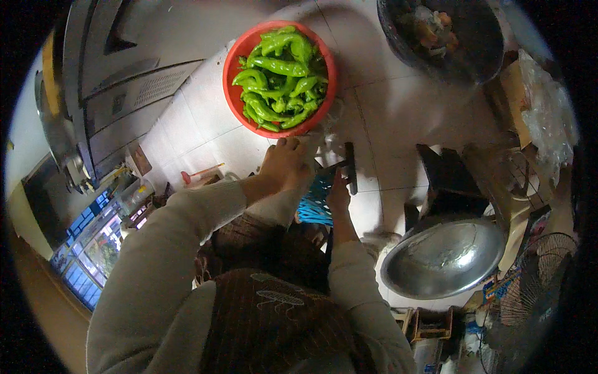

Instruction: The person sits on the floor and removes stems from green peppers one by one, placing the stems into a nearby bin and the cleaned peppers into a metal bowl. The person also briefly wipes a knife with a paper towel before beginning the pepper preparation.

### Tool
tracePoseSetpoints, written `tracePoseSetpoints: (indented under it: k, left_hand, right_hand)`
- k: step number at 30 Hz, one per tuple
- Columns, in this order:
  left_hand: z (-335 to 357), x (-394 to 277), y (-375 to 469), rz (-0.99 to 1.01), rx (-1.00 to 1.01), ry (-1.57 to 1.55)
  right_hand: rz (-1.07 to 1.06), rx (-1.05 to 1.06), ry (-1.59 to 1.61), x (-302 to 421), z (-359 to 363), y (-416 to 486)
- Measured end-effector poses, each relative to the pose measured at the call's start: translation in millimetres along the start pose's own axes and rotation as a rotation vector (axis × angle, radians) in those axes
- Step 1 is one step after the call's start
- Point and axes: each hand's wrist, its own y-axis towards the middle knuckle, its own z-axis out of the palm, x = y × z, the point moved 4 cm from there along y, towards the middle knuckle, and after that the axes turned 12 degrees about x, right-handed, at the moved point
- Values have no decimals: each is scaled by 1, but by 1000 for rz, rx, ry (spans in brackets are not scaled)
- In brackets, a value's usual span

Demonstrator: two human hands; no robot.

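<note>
A round red plastic basin [230, 100] full of long green peppers [282, 70] stands on the tiled floor before me. My left hand [286, 161] is just below the basin's near rim, fingers towards it; whether it touches the rim or holds anything is unclear. My right hand [338, 191] is lower and to the right, at the dark frame [351, 168] of what looks like a small stool with a blue woven seat [315, 203], and seems to grip it. My forearms and lap hide part of the stool.
A dark round tub [397, 51] with scraps in it stands at the upper right. A shiny metal bowl [444, 259] leans tilted at the right, near a wire fan guard [528, 290]. Clear plastic wrap [546, 117] covers a carton. Grey cabinets [135, 93] line the left.
</note>
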Motion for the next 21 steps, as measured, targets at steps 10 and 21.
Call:
tracePoseSetpoints:
  k: [10, 21]
  left_hand:
    - [12, 1, 20, 176, -98, -157]
    - [21, -66, 63, 240, -106, 54]
  right_hand:
    - [117, 320, -465, -3, 32, 69]
    - [4, 106, -622, -27, 25, 135]
